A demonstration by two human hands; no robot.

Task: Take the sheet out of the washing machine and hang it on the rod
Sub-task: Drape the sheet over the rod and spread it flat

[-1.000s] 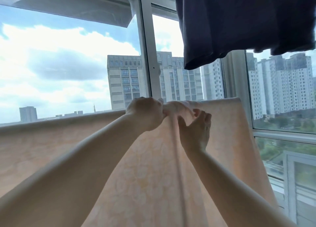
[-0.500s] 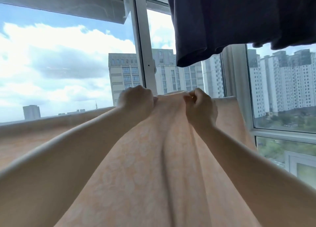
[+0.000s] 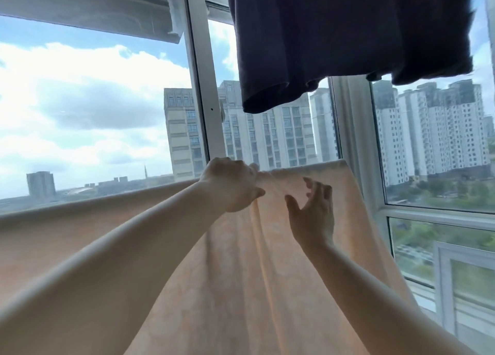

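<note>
rod hidden under sheet (image 3: 241,274) — dark garment (image 3: 348,41) cropped above

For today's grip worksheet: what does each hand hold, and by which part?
The left hand grips the peach sheet at its bunched top edge. The right hand is open, holding nothing.

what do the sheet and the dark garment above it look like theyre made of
Sheet: thin woven cloth, likely cotton or a blend, matte peach with a faint pale flower print. Daylight glows through it, and it falls in soft folds below where the left hand grips it.
Dark garment: heavier, opaque, matte navy fabric, perhaps a cotton knit. No light passes through, and its hem rolls thickly.
</note>
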